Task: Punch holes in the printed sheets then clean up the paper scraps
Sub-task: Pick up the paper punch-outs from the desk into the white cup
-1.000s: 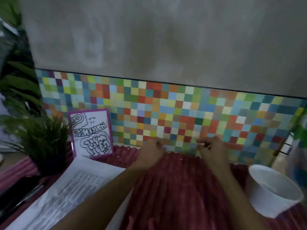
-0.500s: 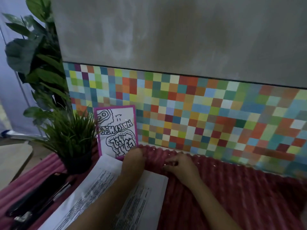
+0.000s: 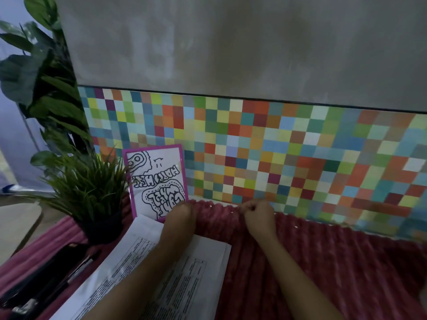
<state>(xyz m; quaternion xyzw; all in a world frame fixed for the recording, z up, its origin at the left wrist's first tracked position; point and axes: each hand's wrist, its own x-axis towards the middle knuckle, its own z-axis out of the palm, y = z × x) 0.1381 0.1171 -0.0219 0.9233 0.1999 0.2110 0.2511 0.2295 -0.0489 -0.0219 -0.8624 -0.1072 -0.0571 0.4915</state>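
Note:
The printed sheets [image 3: 184, 276] lie on the red ribbed cloth [image 3: 323, 273], partly under my left forearm. My left hand [image 3: 181, 217] rests at the cloth's far edge by the pink-framed card [image 3: 157, 179]; its fingers bend down out of sight. My right hand [image 3: 257, 214] is a little to the right, its fingertips pinched together on the cloth; what they pinch is too small to make out. Tiny white paper scraps [image 3: 232, 212] dot the cloth between and beside the hands. A black hole punch [image 3: 44, 280] lies at the lower left.
A potted grass plant [image 3: 92, 195] stands left of the card, with a taller leafy plant [image 3: 34, 72] behind it. A multicoloured tiled strip [image 3: 277, 153] runs along the grey wall right behind the cloth's far edge.
The view has swung left, so the white cup at the right has left the frame. Both hands moved left along the cloth's far edge toward the card, over the sheets.

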